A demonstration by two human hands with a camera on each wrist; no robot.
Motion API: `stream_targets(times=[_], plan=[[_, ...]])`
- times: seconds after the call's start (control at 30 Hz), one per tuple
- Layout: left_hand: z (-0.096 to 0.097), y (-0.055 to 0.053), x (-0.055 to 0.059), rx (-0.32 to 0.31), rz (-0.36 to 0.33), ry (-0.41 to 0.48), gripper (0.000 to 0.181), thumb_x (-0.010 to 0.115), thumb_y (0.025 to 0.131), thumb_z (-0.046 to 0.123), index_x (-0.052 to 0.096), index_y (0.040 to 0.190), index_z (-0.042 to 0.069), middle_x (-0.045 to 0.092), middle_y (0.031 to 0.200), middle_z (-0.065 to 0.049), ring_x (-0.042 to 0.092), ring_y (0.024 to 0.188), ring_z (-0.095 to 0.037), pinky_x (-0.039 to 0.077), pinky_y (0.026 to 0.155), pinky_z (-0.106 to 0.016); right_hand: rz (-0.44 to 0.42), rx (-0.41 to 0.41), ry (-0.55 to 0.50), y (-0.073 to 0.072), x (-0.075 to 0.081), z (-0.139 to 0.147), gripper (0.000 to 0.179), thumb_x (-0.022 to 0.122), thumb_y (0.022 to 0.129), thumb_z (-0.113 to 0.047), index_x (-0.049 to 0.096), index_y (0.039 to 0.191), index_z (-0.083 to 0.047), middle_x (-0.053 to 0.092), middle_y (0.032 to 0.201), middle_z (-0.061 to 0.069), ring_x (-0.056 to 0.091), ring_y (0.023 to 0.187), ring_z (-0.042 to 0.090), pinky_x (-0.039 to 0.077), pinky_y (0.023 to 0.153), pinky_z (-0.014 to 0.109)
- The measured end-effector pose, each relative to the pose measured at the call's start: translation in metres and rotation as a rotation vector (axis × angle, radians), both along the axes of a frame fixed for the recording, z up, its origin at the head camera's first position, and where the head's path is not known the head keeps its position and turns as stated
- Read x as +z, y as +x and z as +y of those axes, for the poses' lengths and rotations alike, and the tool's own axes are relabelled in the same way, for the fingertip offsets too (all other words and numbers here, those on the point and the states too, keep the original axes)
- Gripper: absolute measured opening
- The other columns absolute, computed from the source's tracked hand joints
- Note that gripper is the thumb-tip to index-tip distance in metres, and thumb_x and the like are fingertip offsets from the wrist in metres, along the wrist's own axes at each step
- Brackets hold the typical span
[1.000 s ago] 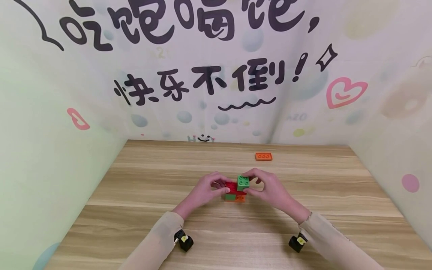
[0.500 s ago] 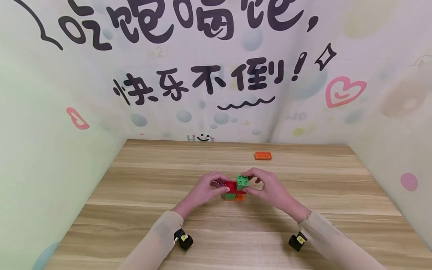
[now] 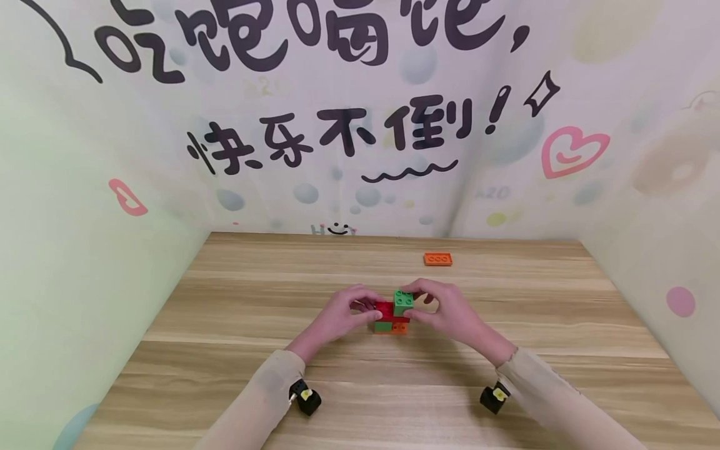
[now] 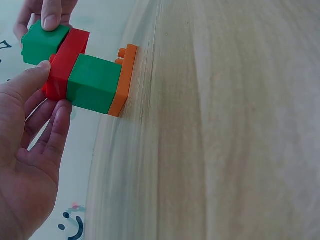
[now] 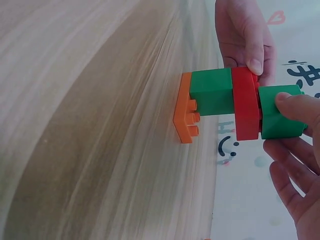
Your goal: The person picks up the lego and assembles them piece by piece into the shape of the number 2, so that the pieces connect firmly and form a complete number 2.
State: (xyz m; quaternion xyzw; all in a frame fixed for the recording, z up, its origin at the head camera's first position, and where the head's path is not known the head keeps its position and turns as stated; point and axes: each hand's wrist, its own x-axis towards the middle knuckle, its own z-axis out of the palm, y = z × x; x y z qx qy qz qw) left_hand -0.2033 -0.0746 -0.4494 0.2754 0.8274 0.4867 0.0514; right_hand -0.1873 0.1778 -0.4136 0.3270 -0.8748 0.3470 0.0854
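Pinching one red brick (image 5: 245,107) is the left hand (image 3: 342,317); the right hand (image 3: 452,314), one of two green blocks (image 5: 280,121), perhaps half-seated.

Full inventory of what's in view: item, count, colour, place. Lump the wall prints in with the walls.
upper green block: one, green, at the red brick's right end
red brick: one, red, across the lower green block
lower green block: one, green, on the base plate's left end
base plate: one, orange, bottom of the stack
loose plate: one, orange, farther back on the table
table: one, brown wood-grain, under everything
walls: three sides, pale, printed, behind and beside the table
left hand: one, bare, fingers pinching the red brick
right hand: one, bare, fingers pinching the upper green block
sleeves: two, beige, on both arms
wrist cameras: two, black, one per wrist
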Motion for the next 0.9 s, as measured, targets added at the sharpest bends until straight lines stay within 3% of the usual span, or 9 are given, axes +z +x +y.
stream_targets(times=[0.53,0.9], plan=[[0.0018,-0.0007,-0.0043,-0.014,-0.001,0.021,0.026,0.073,0.090,0.018,0.071,0.115,0.012,0.068,0.107,-0.006,0.067,0.094,-0.016,0.058,0.085,-0.029,-0.016,-0.007,0.018,-0.0005,-0.0009,0.0019,0.040,0.083,0.079,-0.017,0.069,0.117,-0.017,0.074,0.109,-0.004,0.068,0.091,0.011,0.057,0.073,0.023],[0.0009,0.0001,-0.0023,0.000,-0.034,0.053,0.025,0.073,0.090,0.018,0.072,0.114,0.012,0.068,0.108,-0.007,0.067,0.096,-0.018,0.058,0.086,-0.029,0.013,0.009,0.026,-0.0010,0.0022,-0.0009,0.040,0.084,0.077,-0.016,0.069,0.113,-0.014,0.075,0.107,-0.002,0.069,0.089,0.013,0.060,0.073,0.033]])
